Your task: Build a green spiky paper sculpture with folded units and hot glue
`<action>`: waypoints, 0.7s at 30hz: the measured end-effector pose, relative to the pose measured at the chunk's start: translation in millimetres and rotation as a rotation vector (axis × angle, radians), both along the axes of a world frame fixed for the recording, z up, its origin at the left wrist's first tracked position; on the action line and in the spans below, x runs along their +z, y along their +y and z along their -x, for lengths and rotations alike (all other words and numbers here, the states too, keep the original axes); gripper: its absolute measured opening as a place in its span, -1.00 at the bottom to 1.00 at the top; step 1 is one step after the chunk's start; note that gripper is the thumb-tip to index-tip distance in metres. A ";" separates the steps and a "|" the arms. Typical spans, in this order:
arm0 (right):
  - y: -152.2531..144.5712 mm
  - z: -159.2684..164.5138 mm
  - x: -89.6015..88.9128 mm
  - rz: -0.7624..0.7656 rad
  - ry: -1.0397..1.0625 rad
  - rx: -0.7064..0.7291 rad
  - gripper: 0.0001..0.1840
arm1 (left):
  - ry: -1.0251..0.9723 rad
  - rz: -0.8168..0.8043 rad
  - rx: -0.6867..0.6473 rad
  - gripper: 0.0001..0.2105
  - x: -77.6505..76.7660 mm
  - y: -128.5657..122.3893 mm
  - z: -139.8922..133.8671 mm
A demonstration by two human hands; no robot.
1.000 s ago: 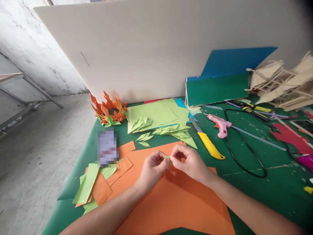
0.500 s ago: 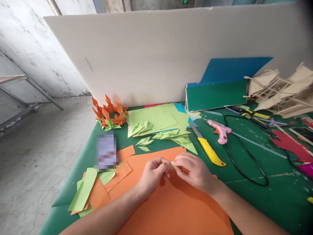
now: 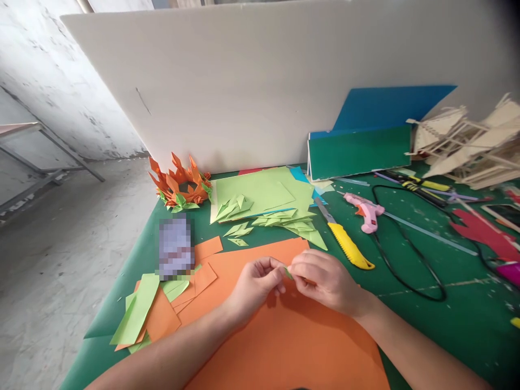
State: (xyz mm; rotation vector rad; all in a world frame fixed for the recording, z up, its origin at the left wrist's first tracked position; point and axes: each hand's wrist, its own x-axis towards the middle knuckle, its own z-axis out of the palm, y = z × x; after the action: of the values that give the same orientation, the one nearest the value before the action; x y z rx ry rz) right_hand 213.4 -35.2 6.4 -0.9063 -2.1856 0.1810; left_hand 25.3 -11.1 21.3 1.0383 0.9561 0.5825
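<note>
Between the fingertips of both hands is a small piece of green paper, mostly hidden by the fingers. My left hand pinches it from the left, and my right hand pinches it from the right. Both are held over a large orange paper sheet. Beyond them lie several folded green paper leaves, a few on a light green sheet. At the far left of the table stands a ring of folded orange paper with green leaves at its base.
Right of my hands lie a yellow utility knife, its blade out, and a pink glue gun with a looping black cord. Cut paper strips overlap at the left. A white board stands behind, with a wooden model at right.
The view has tipped down slightly. Both hands keep their pinch on the green paper, and the fingers have shifted only a little.
</note>
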 end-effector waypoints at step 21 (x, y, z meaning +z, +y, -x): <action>3.3 -5.7 4.0 0.012 -0.087 0.036 -0.80 | -0.040 0.054 -0.058 -0.78 -8.1 10.2 -5.6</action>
State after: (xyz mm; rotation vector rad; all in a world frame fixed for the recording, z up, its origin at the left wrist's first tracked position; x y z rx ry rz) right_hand 219.1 -31.9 10.5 -0.8977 -2.2848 0.1754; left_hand 30.8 -0.9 13.2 0.9997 0.8989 0.5251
